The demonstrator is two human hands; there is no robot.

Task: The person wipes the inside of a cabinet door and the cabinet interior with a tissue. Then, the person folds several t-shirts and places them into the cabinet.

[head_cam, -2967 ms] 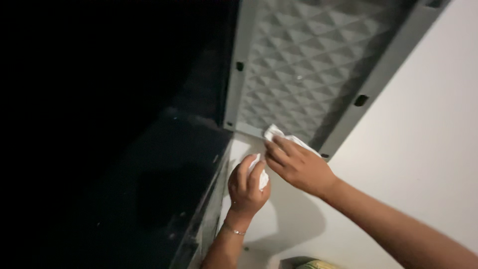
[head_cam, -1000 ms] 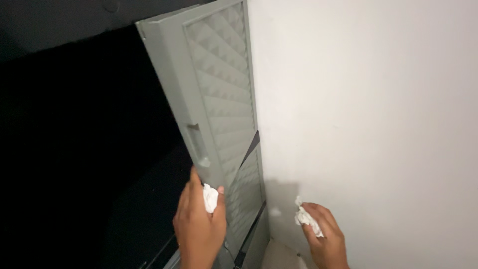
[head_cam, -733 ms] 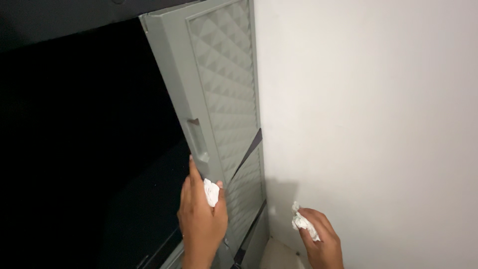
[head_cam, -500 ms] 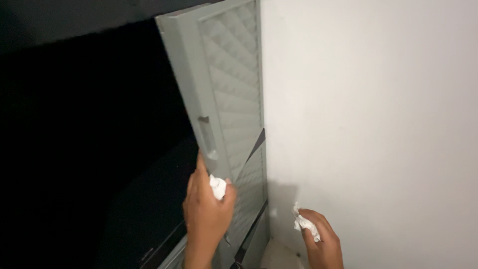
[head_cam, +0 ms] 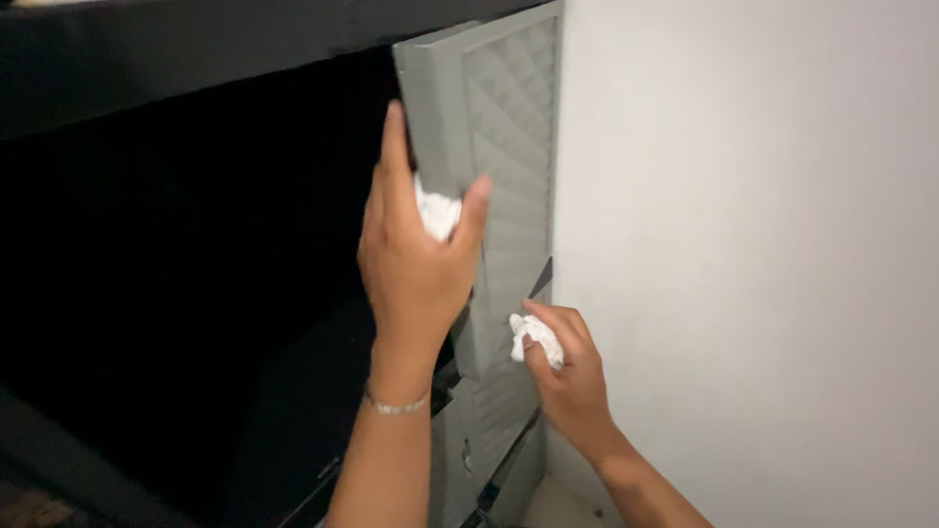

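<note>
A tall grey cabinet door (head_cam: 509, 127) with a raised pyramid pattern stands open, edge-on against a white wall (head_cam: 763, 244). My left hand (head_cam: 416, 264) grips the door's front edge high up, with a crumpled white tissue (head_cam: 437, 212) pressed between palm and door. Lower down, my right hand (head_cam: 567, 367) holds another crumpled white tissue (head_cam: 536, 337) against the patterned face of the door, near a dark diagonal mark. A thin bracelet (head_cam: 396, 406) sits on my left wrist.
Left of the door the cabinet interior (head_cam: 196, 254) is dark, with a black surface low down. A dark shelf or top edge (head_cam: 196, 49) runs across the upper left. A pale floor patch (head_cam: 558, 504) shows at the door's foot.
My left hand slid up the door's edge with its tissue. My right hand moved from the wall onto the door's patterned face. The view shifted, and the door appears further right.
</note>
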